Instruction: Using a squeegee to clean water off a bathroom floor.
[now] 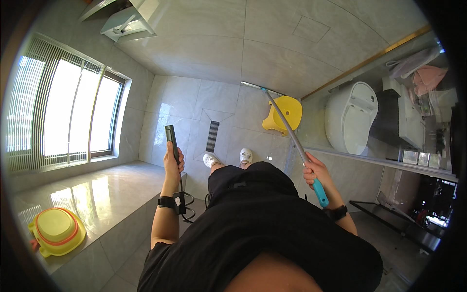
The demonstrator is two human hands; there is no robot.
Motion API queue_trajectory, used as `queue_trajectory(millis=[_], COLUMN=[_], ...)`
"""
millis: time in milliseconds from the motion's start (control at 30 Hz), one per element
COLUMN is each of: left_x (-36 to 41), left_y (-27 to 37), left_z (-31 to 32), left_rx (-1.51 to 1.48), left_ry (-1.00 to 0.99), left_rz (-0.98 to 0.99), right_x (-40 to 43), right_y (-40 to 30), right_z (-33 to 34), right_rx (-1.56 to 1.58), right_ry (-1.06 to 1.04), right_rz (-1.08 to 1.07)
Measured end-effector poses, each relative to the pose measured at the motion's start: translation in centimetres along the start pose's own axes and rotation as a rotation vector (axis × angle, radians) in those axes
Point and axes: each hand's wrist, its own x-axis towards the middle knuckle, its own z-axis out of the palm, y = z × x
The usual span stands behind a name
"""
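Observation:
In my left hand (173, 160) is a slim dark wand-shaped handset (170, 134), its tip pointing away from me; whether it is a hand shower I cannot tell. A dark cable or hose (189, 204) loops below that wrist, near a black box (179, 203). My right hand (314, 168) grips a long grey pole (288, 126) with a turquoise handle end (320, 193). At its far end a thin squeegee-like blade (252, 86) lies where the floor meets the tiled wall. The pole passes above a yellow plastic stool (292, 110).
A linear drain grate (212, 136) is set in the tiled floor, ahead of my white clogs (246, 156). To the left, a yellow basin (56, 228) with an orange band sits on a tiled ledge (124, 186) below a window (73, 109). A glass partition separates off the white toilet (350, 116).

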Motion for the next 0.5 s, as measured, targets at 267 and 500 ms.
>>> queue_trajectory(millis=[267, 500], left_x=[0.1, 0.0], left_y=[0.1, -0.3], left_z=[0.2, 0.0], left_rx=[0.008, 0.006], left_ry=[-0.01, -0.005], left_rz=[0.003, -0.015], right_x=[4.7, -2.7], right_y=[0.5, -2.5], right_z=[0.6, 1.4], right_rx=[0.006, -0.042], right_ry=[-0.013, -0.032], right_rz=[0.022, 0.011])
